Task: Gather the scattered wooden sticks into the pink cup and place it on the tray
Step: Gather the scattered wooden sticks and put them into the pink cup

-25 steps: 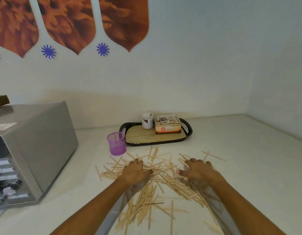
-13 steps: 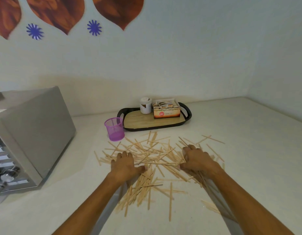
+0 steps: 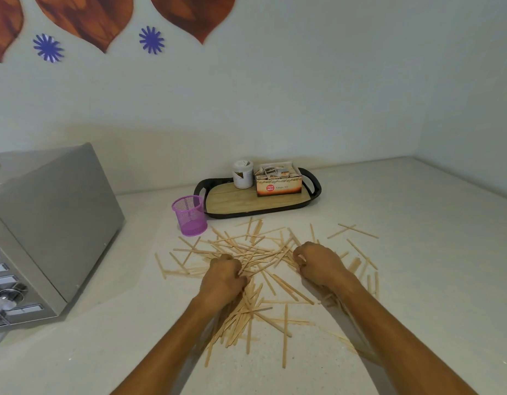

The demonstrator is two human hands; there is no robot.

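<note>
Several thin wooden sticks [image 3: 263, 252] lie scattered in a loose pile on the white counter. My left hand [image 3: 225, 276] sits on the pile's left part with its fingers curled round a bunch of sticks. My right hand [image 3: 317, 265] is on the right part, fingers curled and pinching sticks. The pink mesh cup [image 3: 189, 215] stands upright and looks empty, behind the pile to the left, touching the tray's left end. The black tray [image 3: 315, 192] with a wooden floor lies at the back against the wall.
On the tray stand a white jar [image 3: 242, 174] and an open tea box [image 3: 278, 183]. A large silver appliance [image 3: 47, 223] fills the counter's left side. The walls meet in a corner at the far right.
Both hands went from lying flat on the sticks to curling their fingers around them, drawing in toward the pile's middle. The camera tilted down slightly.
</note>
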